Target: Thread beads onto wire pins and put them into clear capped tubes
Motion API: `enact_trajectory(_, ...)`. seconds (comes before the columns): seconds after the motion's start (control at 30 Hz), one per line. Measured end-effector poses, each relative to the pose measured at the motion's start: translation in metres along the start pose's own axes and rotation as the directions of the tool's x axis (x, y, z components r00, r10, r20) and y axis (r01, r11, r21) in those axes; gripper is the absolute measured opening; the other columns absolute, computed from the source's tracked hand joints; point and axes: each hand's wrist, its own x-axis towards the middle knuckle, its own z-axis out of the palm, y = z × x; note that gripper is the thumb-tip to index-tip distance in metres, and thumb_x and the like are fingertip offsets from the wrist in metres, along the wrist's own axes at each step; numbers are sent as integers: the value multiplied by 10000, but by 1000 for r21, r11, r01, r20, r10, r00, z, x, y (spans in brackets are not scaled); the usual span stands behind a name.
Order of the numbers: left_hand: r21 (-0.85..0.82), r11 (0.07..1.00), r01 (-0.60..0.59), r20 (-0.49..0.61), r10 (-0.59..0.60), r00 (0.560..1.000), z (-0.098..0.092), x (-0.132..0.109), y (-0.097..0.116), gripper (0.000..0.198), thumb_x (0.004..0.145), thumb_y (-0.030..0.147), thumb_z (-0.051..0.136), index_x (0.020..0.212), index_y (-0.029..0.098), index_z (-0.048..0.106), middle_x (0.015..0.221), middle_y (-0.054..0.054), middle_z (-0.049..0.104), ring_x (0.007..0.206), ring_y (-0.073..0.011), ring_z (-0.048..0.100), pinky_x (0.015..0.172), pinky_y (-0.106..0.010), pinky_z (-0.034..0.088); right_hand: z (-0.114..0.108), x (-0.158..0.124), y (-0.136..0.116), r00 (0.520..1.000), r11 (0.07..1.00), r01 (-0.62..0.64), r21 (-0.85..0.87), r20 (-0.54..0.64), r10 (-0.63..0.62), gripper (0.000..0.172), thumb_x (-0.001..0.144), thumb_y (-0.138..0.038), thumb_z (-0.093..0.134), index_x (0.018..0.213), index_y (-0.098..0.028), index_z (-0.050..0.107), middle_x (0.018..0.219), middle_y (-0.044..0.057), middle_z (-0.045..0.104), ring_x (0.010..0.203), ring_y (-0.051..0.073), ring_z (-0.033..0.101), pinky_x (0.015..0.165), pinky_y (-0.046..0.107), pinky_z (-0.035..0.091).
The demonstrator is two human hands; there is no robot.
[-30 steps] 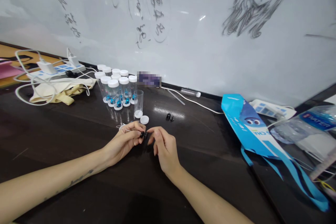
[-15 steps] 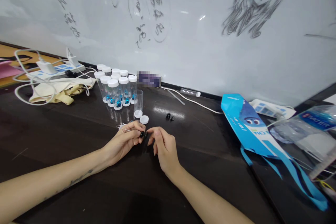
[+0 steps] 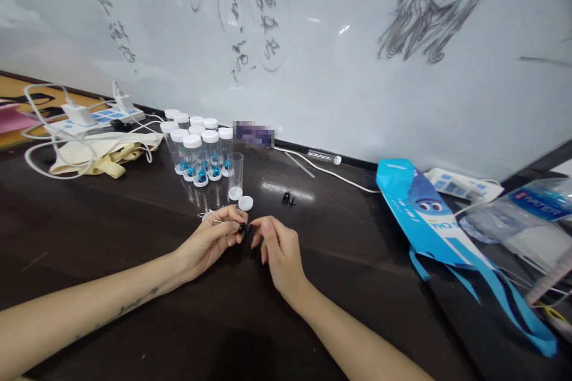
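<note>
My left hand [image 3: 218,231] pinches a small black part [image 3: 242,228] between thumb and fingertips; a thin white strand runs from it across the fingers. Just to the right is my right hand [image 3: 279,250], its index finger stretched toward the black part, the other fingers loosely bent and apart. Whether that fingertip touches the part is hard to see. Behind the left hand stands a clear tube [image 3: 235,172] without a lid on top, with a white cap [image 3: 245,203] lying beside it. Another white round piece [image 3: 207,215] and thin wires are partly hidden behind the left fingers.
Several white-capped tubes [image 3: 192,158] with blue items stand at back left. Small black pieces [image 3: 289,197] lie right of the cap. A capped tube [image 3: 324,157] lies by the whiteboard [image 3: 330,89]. A blue bag [image 3: 420,208] is at right, a cream cloth bag [image 3: 105,152] at left.
Almost nothing differs. The black part between the left fingertips has turned or shifted slightly; both hands stay in the same place.
</note>
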Motion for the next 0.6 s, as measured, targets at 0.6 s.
enact_trajectory(0.6,15,1000,12,-38,-11,999,0,-1,0,84,739,72,685,753,147,650,895,-27,589,641,-80,539,571,-172,456,-3,-1,-2,987,974,104,-202,-98,-126,381,822,-147,452,542,-199,199,507,-66,205,473,80,243,483,252,174)
